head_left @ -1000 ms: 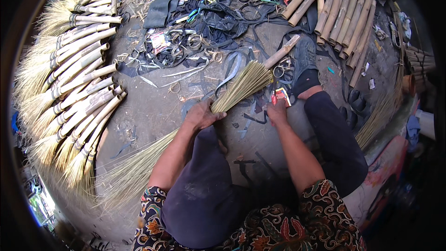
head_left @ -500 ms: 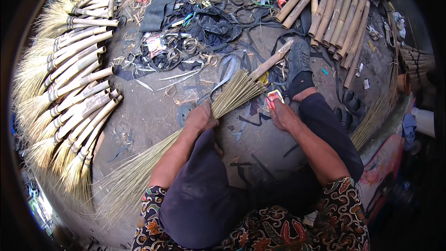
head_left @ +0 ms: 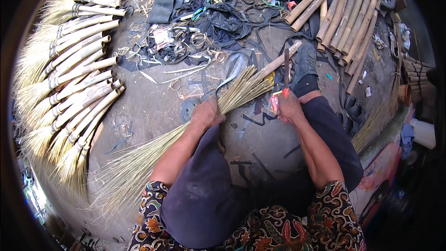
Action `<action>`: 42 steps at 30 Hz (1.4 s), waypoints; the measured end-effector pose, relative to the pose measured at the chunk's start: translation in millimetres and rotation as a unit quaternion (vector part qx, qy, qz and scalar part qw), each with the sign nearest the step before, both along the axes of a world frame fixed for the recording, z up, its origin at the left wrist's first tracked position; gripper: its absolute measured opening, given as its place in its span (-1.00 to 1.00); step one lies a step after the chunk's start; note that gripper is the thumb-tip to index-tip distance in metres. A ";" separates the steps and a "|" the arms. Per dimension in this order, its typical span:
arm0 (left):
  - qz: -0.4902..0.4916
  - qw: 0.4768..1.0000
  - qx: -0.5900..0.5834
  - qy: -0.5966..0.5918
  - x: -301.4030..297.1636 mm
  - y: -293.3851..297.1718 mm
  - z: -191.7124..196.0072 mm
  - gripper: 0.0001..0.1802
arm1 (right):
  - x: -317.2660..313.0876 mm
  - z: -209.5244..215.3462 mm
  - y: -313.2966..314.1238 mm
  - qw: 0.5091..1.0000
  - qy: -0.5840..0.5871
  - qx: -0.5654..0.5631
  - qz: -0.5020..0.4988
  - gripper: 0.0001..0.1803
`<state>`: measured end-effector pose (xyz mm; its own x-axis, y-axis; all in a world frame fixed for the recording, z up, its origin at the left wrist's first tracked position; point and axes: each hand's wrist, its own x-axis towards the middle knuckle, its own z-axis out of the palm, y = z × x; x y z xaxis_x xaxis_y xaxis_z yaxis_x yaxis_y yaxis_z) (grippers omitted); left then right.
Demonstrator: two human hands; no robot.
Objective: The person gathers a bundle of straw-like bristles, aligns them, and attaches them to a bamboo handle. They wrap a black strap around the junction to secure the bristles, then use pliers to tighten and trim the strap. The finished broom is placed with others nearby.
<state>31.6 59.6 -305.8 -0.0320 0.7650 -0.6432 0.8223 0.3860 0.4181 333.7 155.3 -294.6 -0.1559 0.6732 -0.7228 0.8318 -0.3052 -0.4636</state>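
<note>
My left hand (head_left: 207, 113) is closed around a bundle of broom straw (head_left: 241, 92). The cut ends point to the upper right, and the long feathery tips spread toward the lower left past my forearm. A bamboo stick (head_left: 274, 65) extends from behind the cut ends toward my foot; its lower part is hidden. In my right hand (head_left: 290, 107), beside the cut ends, is a knife (head_left: 286, 69) with a dark narrow blade pointing away from me. Its handle is mostly hidden by my fingers. A small red and white packet (head_left: 274, 103) shows against those fingers.
Finished straw brooms (head_left: 79, 79) with bamboo handles lie in a row at left. Bamboo poles (head_left: 348, 14) are stacked at upper right. Dark rubber strips and plastic scraps (head_left: 223, 23) litter the far floor. My shoe (head_left: 304, 60) rests beside the bamboo stick.
The knife blade now stands up from my right hand, where only the red packet showed at the fingers before. My left hand keeps its grip on the straw. The view has shifted slightly.
</note>
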 end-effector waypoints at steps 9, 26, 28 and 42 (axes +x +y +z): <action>0.010 1.000 0.018 -0.007 -4.8 -3.2 -11.5 -0.28 | -18.2 34.4 4.4 0.999 -0.044 -0.028 0.001 -0.69; 0.028 0.999 -0.032 0.019 -6.0 0.8 -5.5 -0.24 | -31.0 41.7 11.0 0.984 -0.049 0.010 0.172 -0.54; 0.032 0.999 -0.022 -0.002 -5.5 0.8 -4.0 -0.24 | -12.2 35.6 37.0 0.996 -0.016 -0.073 -0.056 -0.54; 0.023 1.000 -0.022 -0.003 -7.3 0.5 -9.8 -0.23 | -44.7 43.9 -10.0 0.943 -0.018 0.003 0.331 -0.54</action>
